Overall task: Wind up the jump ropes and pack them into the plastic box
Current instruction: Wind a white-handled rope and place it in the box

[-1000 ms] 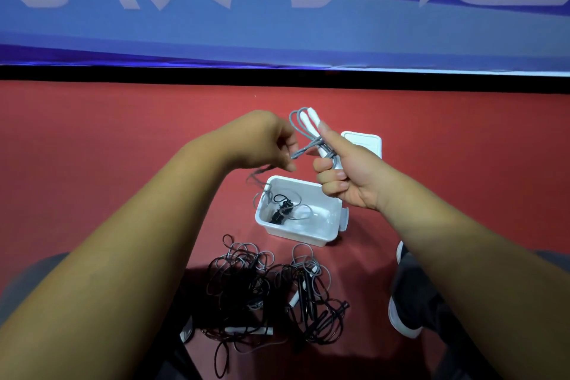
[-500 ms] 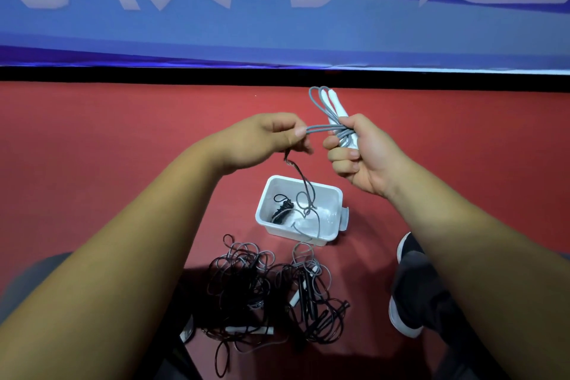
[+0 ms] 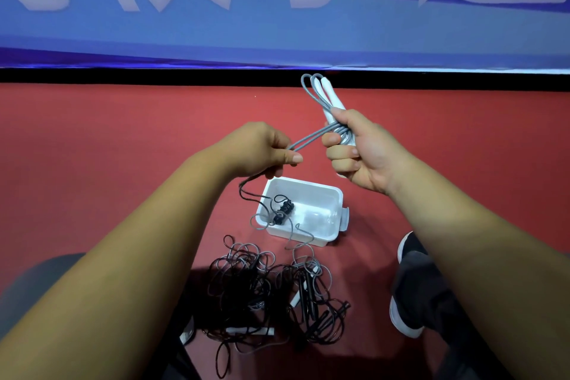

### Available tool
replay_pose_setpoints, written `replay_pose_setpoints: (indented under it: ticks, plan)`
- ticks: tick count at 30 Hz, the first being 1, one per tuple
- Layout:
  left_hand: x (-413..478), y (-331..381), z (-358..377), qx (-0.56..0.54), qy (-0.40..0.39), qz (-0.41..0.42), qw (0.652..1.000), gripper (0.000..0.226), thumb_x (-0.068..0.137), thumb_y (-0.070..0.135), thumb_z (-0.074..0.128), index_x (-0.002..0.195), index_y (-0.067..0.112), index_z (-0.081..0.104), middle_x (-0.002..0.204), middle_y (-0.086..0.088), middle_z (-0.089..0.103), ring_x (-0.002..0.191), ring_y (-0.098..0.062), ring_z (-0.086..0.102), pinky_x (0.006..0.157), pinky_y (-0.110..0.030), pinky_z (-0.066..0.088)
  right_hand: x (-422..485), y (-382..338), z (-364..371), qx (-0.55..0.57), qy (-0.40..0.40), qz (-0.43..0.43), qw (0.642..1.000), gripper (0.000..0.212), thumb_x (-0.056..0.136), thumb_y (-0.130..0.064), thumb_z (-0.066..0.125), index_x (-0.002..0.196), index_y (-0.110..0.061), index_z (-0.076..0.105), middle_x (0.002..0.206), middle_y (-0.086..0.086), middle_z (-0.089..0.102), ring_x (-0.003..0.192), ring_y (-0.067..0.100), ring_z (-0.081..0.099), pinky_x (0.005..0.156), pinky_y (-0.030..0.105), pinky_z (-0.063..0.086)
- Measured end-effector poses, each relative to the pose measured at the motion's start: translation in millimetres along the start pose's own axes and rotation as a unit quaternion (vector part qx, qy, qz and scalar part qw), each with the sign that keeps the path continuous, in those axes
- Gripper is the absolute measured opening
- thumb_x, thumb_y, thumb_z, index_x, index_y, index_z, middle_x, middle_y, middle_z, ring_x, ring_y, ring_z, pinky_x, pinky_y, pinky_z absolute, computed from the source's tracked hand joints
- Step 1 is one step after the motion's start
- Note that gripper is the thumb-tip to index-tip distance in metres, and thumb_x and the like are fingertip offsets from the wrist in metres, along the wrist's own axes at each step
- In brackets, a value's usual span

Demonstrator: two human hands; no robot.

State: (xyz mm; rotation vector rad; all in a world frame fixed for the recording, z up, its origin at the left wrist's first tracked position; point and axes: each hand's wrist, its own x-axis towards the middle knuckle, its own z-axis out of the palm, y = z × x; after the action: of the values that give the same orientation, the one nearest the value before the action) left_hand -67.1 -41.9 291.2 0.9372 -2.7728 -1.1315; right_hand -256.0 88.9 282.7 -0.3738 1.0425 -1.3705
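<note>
head view.

item 1: grey jump rope (image 3: 311, 138), in work. my right hand (image 3: 368, 153) is closed round its two white handles (image 3: 332, 99) and a bundle of folded loops, which stand up past the fist. my left hand (image 3: 262, 153) pinches a doubled strand that runs taut across the short gap to the right fist. both are held in the air above the far side of the plastic box (image 3: 335, 194). a loose tail drops from under the left hand, crosses the box's left rim and trails to the red floor (image 3: 123, 148).

handling note, my judgement: the step is binding the strand round the bundle. i would hold the tension even, lay each turn beside the last, let the tail feed freely so it neither drags the box nor snags the pile, and save enough end to tuck.

appearance: thin matte grey cord, limp; slim, smooth white handles.

item 2: plastic box, white, open, on the floor. one wound black rope (image 3: 283, 210) lies at its left end.

item 3: tangled pile (image 3: 265, 287) of black and grey ropes with white handles, on the floor just in front of the box, not yet wound.
</note>
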Motion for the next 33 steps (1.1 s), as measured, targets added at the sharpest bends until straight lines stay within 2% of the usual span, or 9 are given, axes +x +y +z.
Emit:
replay_pose_setpoints:
  ticks: [4,7,12,14,17,20,26,30,33]
  plan:
    - [3,-12,1,-0.067,-0.02,-0.013,0.997,0.011,0.098,0.029,0.073,0.103,0.023,0.081,0.082,-0.003,0.077,0.072,-0.01,0.067,0.078,-0.032,0.059,-5,1,2,-0.022,-0.034,0.02,0.999,0.012,0.106,-0.024,0.055,0.097,-0.019,0.047,0.071,-0.003,0.046,0.043,0.002,0.022,0.039,0.017,0.012]
    - [4,-20,-1,-0.037,-0.04,-0.014,0.998,0.019,0.095,0.019,0.077,0.111,0.028,0.081,0.087,0.007,0.078,0.075,-0.001,0.063,0.077,-0.015,0.052,-8,5,4,-0.041,-0.071,0.049,0.995,0.01,0.104,-0.018,0.05,0.096,-0.018,0.045,0.072,-0.002,0.047,0.044,0.002,0.022,0.04,0.017,0.012]
    - [4,-23,4,-0.035,0.006,0.005,0.999,0.014,0.095,0.016,0.075,0.092,0.029,0.079,0.084,-0.001,0.077,0.075,-0.005,0.064,0.081,-0.029,0.055,-15,15,3,-0.1,-0.153,0.118,0.976,0.012,0.1,-0.013,0.05,0.09,-0.014,0.042,0.073,0.001,0.05,0.043,0.0,0.026,0.041,0.017,0.012]
    - [0,-20,2,-0.083,0.022,0.036,0.996,0.019,0.096,0.008,0.069,0.086,0.023,0.074,0.081,-0.002,0.075,0.073,-0.006,0.067,0.073,-0.03,0.058,-18,18,3,-0.126,-0.2,0.155,0.959,0.011,0.096,-0.013,0.053,0.093,-0.011,0.043,0.073,0.002,0.052,0.042,-0.001,0.027,0.041,0.016,0.013]
    - [-5,-20,-6,-0.109,-0.012,0.097,0.989,0.017,0.091,0.007,0.06,0.1,0.008,0.074,0.099,-0.011,0.077,0.088,-0.015,0.07,0.081,-0.032,0.056,-20,24,2,-0.162,-0.236,0.215,0.934,0.028,0.093,-0.014,0.052,0.12,-0.009,0.046,0.072,0.004,0.054,0.04,-0.001,0.029,0.04,0.016,0.013]
    - [-2,-16,-7,-0.195,-0.026,0.074,0.978,0.011,0.098,0.006,0.068,0.106,0.002,0.074,0.109,-0.022,0.075,0.096,-0.025,0.07,0.09,-0.042,0.056,-19,28,-3,-0.179,-0.251,0.253,0.917,0.051,0.099,-0.009,0.046,0.149,-0.016,0.043,0.073,0.006,0.052,0.042,0.0,0.028,0.04,0.015,0.014]
    - [2,-1,-10,-0.181,-0.024,0.083,0.98,0.017,0.098,0.001,0.068,0.109,0.009,0.078,0.108,-0.005,0.079,0.11,-0.022,0.073,0.1,-0.031,0.056,-15,35,-1,-0.222,-0.228,0.291,0.902,0.008,0.103,-0.009,0.046,0.109,-0.01,0.052,0.083,0.006,0.056,0.044,0.002,0.024,0.04,0.016,0.012]
    - [0,8,-16,-0.113,-0.009,0.085,0.99,0.016,0.095,0.007,0.073,0.102,0.019,0.081,0.101,0.007,0.08,0.1,-0.007,0.072,0.098,-0.027,0.053,-12,36,-4,-0.237,-0.153,0.261,0.923,0.006,0.104,-0.009,0.05,0.099,-0.008,0.054,0.086,0.008,0.059,0.045,0.004,0.026,0.041,0.017,0.013]
    - [-1,10,-21,-0.087,-0.008,0.074,0.993,0.014,0.093,0.011,0.076,0.098,0.023,0.081,0.096,0.003,0.08,0.092,-0.011,0.073,0.094,-0.035,0.057,-7,36,-8,-0.227,-0.086,0.228,0.943,0.007,0.103,-0.009,0.053,0.098,-0.013,0.051,0.081,0.007,0.057,0.049,0.005,0.023,0.041,0.017,0.014]
